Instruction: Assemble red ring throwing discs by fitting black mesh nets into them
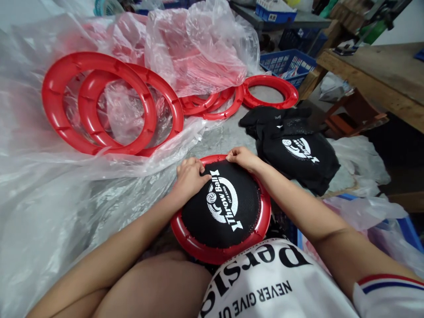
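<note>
A red plastic ring [265, 207] with black mesh fabric [198, 216] across its middle lies tilted against my lap. White "Throw Ball" lettering is printed on the fabric. My left hand [191, 177] grips the ring's far left edge, its thumb resting on the mesh and its other fingers curled over the rim. At the far edge, my right hand [243, 158] is closed in a pinch where the fabric meets the rim. Its fingertips partly hide the spot they hold.
Loose red rings [150, 110] lie on clear plastic sheeting [29, 168] at the left. Another red ring [293, 95] sits farther back, behind a pile of black printed fabric covers [318, 170]. Blue crates [306, 62] and a wooden table [391, 73] stand at the right.
</note>
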`<state>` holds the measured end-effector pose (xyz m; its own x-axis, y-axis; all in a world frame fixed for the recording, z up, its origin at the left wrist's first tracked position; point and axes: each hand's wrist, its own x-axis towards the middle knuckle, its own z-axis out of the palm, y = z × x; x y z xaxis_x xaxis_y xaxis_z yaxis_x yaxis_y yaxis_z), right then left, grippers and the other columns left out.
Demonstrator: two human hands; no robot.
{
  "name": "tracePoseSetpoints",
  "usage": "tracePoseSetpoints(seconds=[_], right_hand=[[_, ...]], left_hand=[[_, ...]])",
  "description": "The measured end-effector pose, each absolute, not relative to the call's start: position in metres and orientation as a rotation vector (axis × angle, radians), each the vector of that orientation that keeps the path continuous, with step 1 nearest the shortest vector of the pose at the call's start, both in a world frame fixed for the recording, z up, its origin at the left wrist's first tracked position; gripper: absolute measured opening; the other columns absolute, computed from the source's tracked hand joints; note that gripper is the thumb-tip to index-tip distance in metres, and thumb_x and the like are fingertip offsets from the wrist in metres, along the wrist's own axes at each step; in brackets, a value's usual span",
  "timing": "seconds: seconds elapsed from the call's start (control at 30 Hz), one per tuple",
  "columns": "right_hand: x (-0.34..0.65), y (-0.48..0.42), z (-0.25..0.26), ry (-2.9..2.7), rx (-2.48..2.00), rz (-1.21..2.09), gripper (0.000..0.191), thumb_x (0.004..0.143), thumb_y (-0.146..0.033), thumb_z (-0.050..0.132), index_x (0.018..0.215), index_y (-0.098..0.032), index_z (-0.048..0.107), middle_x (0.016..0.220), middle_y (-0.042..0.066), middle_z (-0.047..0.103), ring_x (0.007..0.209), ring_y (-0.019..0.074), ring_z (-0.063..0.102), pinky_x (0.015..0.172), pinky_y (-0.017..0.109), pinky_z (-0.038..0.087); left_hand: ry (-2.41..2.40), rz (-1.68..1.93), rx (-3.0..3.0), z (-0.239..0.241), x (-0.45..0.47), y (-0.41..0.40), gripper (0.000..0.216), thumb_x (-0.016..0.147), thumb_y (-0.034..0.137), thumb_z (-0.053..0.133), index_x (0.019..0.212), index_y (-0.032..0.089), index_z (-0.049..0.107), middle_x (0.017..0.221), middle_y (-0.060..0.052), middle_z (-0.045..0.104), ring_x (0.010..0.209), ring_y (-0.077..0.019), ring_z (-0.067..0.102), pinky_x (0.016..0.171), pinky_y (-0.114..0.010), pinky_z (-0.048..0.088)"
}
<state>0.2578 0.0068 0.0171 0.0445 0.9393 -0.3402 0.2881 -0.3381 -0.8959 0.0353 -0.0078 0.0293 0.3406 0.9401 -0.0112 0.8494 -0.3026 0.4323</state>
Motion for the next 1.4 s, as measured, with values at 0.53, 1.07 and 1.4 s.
tracePoseSetpoints(seconds=[0.53,1.07,1.4], right_hand=[[0.266,-0.004,0.004,-1.302,-1.325,1.107,0.013,0.066,-0.029,0.081,0.07,-0.019,0.074,0.105,0.004,0.069,0.108,0.0203,0.061,0.109,0.036,0.04],[0.267,-0.006,-0.003,-1.29,-1.303,1.071,0.016,0.069,-0.033,0.082,0.072,-0.019,0.075,0.104,0.005,0.07,0.108,0.0203,0.061,0.109,0.036,0.041],[0.284,-0.01,0.006,-1.363,-1.368,1.122,0.008,0.07,-0.025,0.08,0.076,-0.019,0.079,0.112,0.008,0.071,0.12,0.0245,0.06,0.113,0.04,0.04]], left_hand=[[1.258,0.343,2.437,0.048,0.082,0.024,0.023,0.09,0.025,0.064,0.108,0.027,0.079,0.13,-0.006,0.064,0.13,-0.0323,0.049,0.112,-0.049,0.039],[1.115,0.415,2.143,0.028,0.081,0.048,0.003,0.072,0.025,0.075,0.076,0.024,0.074,0.105,-0.004,0.072,0.11,-0.0242,0.063,0.108,-0.04,0.047],[1.246,0.501,1.978,0.03,0.09,0.043,0.008,0.068,0.021,0.076,0.068,0.02,0.068,0.09,-0.003,0.066,0.088,-0.0199,0.062,0.086,-0.035,0.051]])
